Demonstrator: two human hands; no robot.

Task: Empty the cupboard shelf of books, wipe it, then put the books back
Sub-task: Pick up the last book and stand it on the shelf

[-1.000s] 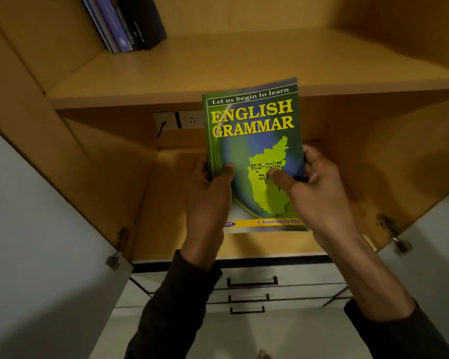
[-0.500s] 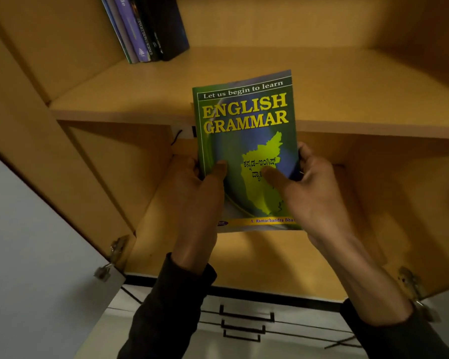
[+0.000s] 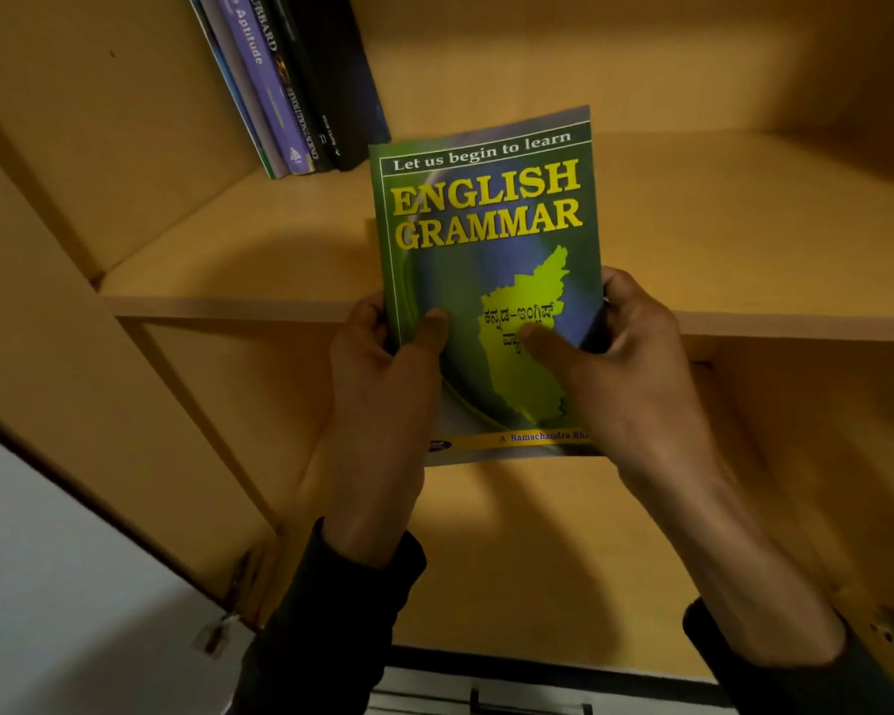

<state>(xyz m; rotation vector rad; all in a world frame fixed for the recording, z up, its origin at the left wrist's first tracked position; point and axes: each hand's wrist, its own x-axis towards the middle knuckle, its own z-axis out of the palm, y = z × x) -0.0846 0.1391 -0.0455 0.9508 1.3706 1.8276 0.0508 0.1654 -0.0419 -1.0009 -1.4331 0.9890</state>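
Observation:
A green "English Grammar" book [image 3: 486, 224] stands upright in front of the wooden cupboard shelf [image 3: 238, 301], its cover facing me. My left hand [image 3: 383, 363] grips its lower left edge, thumb on the cover. Its lower right edge is held by my right hand [image 3: 625, 363], with the thumb pressed on the yellow map. Several books [image 3: 290, 85] lean together at the back left of the upper shelf. The rest of that shelf's board is bare wood.
Below the shelf is a lower wooden compartment [image 3: 538, 559]. An open white cupboard door [image 3: 47, 585] hangs at the lower left with a hinge [image 3: 218, 632]. Drawer fronts with dark handles [image 3: 527, 707] show at the bottom edge.
Both hands have lifted the green book from in front of the lower compartment up to the level of the upper shelf. The view has tilted up and closer to the leaning books.

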